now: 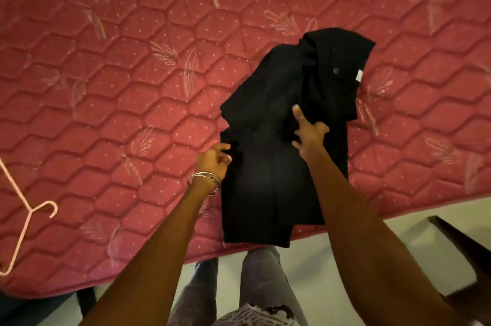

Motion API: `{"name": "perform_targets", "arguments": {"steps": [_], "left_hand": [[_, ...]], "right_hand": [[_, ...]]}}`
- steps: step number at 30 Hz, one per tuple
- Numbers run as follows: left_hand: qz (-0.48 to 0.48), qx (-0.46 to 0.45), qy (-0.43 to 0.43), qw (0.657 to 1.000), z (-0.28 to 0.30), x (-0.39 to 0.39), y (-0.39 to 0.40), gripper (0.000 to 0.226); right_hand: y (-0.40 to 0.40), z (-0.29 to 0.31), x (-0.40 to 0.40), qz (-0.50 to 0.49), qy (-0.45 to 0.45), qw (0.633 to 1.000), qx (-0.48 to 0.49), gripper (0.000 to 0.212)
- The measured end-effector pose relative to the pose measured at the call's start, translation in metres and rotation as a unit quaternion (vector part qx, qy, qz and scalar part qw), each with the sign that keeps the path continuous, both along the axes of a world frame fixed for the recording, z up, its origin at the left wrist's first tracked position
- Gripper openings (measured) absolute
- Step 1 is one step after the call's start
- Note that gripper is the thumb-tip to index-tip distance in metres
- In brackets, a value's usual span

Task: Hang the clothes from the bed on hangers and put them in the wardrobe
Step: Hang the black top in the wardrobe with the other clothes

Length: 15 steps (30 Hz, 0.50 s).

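A black buttoned shirt (pixel 268 166) lies crumpled on the red quilted mattress (pixel 132 86), its lower end reaching the bed's near edge. My right hand (pixel 309 134) is on the middle of the shirt, index finger stretched forward, the other fingers curled into the dark fabric. My left hand (pixel 214 159), with bangles on its wrist, sits at the shirt's left edge; its fingers are loosely curled and their tips just meet the cloth. A pink hanger (pixel 29 216) lies on the mattress at the far left, well apart from both hands.
The mattress's near edge runs diagonally across the lower frame, with pale floor (pixel 332 259) below it. My legs stand against the bed. A dark piece of furniture (pixel 462 251) stands on the floor at the right.
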<state>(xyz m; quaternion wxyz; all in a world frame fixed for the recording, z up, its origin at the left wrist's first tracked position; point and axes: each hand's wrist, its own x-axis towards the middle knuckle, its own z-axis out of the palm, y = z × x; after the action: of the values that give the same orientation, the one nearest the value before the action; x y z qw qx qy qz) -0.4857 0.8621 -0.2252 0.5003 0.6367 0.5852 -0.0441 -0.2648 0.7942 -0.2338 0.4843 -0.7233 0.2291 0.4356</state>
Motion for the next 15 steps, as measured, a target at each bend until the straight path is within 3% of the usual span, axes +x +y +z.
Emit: {"name": "perform_targets", "arguments": {"steps": [2,6,7,9,12,13,15], "left_hand": [[0.023,-0.007,-0.018,1.0,-0.006,0.014,0.007,0.03],[0.103,-0.041,-0.031,0.993,-0.013,0.043,0.022,0.031],[0.068,-0.005,-0.027,0.997,-0.012,0.046,0.025,0.038],[-0.097,0.133,-0.025,0.986,-0.007,0.05,0.029,0.073],[-0.3,0.317,0.01,0.9,0.009,0.055,0.022,0.124],[-0.333,0.335,0.033,0.881,0.014,0.059,0.018,0.134],[-0.305,0.307,0.042,0.9,0.021,0.061,0.011,0.141]], "right_hand": [[0.019,-0.003,0.016,-0.093,0.062,0.994,-0.022,0.117],[0.037,-0.006,0.041,-0.112,0.082,0.989,-0.046,0.099],[0.041,-0.003,0.041,-0.107,0.079,0.991,-0.029,0.092],[0.05,0.009,0.033,-0.098,0.087,0.991,0.023,0.074],[0.061,0.028,0.008,-0.098,0.133,0.979,0.119,0.038],[0.064,0.035,-0.001,-0.094,0.145,0.975,0.142,0.024],[0.069,0.05,-0.02,-0.061,0.153,0.974,0.153,0.014]]}}
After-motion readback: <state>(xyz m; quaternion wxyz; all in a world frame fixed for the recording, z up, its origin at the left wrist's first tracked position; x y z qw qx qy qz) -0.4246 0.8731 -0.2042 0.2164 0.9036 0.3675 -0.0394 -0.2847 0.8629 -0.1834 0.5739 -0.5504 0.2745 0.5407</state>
